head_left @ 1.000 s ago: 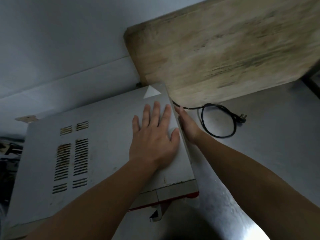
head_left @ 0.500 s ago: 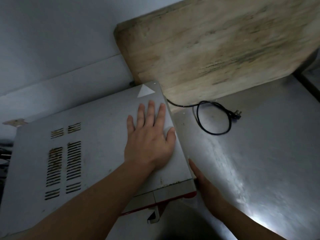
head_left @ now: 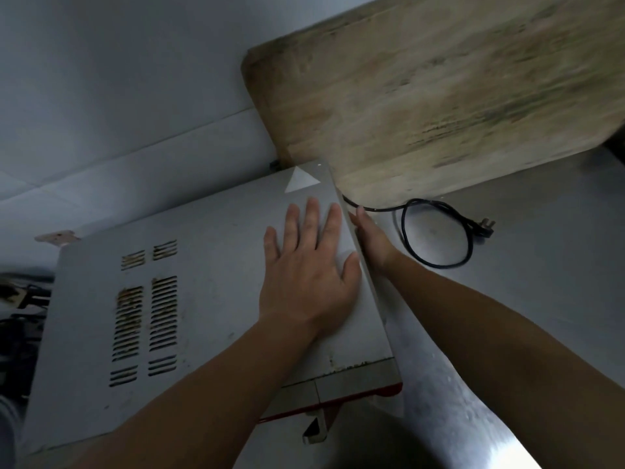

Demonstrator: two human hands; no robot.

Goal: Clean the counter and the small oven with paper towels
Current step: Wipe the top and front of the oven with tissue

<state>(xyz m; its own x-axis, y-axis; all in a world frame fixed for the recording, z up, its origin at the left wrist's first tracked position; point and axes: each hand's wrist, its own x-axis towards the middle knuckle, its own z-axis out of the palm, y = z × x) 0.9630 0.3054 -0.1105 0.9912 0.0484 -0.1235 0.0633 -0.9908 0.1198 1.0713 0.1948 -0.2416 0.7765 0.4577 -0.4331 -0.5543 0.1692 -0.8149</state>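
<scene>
Stove: a dark burner grate (head_left: 20,319) shows at the far left edge of the view, beside the oven's left side.
Small oven: the grey metal oven (head_left: 209,252) stands on the counter toward its left end, back against the tiled wall (head_left: 135,96); its top panel faces the camera, with rusty vent slots (head_left: 145,313) on the left half and a pale triangle mark (head_left: 299,179) at the back right corner. A red strip and a metal handle (head_left: 316,429) show along its front edge.
Left hand: the left hand (head_left: 311,265) lies flat, palm down, on the right half of the oven top, fingers straight and slightly spread, tips just short of the triangle mark, thumb near the right edge. It holds nothing.
Right hand: the right hand (head_left: 370,235) is pressed against the oven's right side wall, near the back corner, fingers extended along the wall; whether a paper towel lies under the palm cannot be told, since the palm is hidden.
Counter: the steel counter (head_left: 541,299) runs to the right of the oven, with a bright glare patch near its front edge.
Power cord: a black cord (head_left: 436,231) lies looped on the counter just right of the right hand, its plug toward the right.
Cutting board: a worn wooden board (head_left: 439,96) leans against the wall at the counter's back edge, behind the cord and touching the oven's back right corner.
</scene>
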